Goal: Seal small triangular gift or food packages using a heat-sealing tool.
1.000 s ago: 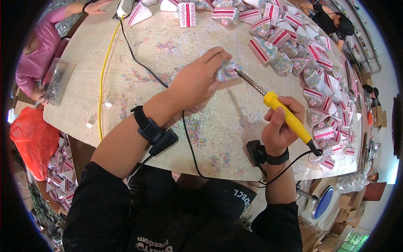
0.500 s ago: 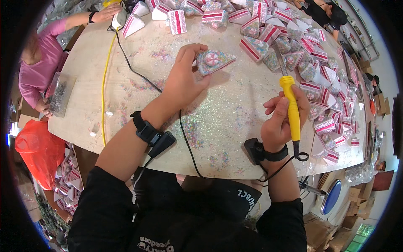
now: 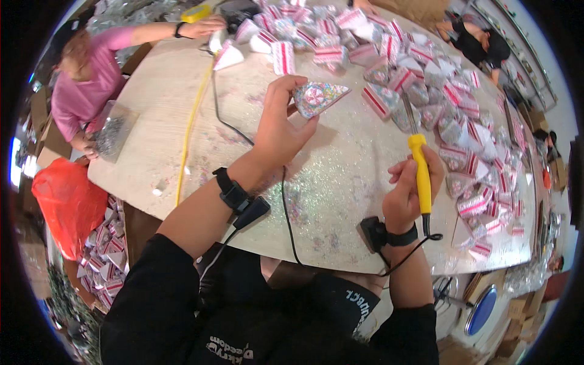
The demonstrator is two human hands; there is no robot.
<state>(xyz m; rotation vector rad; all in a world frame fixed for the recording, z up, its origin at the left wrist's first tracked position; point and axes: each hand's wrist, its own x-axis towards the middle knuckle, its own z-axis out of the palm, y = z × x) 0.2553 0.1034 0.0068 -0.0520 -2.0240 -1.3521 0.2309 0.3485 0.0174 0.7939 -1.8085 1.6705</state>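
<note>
We count one wedge-shaped cake slice (image 3: 320,98) in hand, one soldering iron (image 3: 421,173) with a yellow handle, two dark wrist straps (image 3: 233,196), one yellow cable (image 3: 193,125), one red plastic bag (image 3: 70,204) and one stool with a blue seat (image 3: 484,310); the heaped slices (image 3: 477,143), striped pink and white, overlap too much for us to number. Our left hand (image 3: 277,128) has its fingers bent and parted from the thumb by about the breadth of the slice, holding it at its wide end, fingertips above and thumb just below; how firmly the thumb presses, we cannot tell. The slice's narrow end points away to the right of those fingers, and one round pink-and-white swirl sits on its speckled face. Our right hand (image 3: 407,193) closes round the iron's handle, the thumb and fingers gathered loosely against it, some fingertips curling free on its left side. Beyond these fingers the metal shaft (image 3: 410,114) reaches toward the heap; whether its tip touches a slice, we cannot tell. One thin black cord (image 3: 286,204) runs over the table (image 3: 340,213), between our two hands. Well to the left of our left fingers, one person in pink (image 3: 91,67) stands near one clear tub (image 3: 117,132).
</note>
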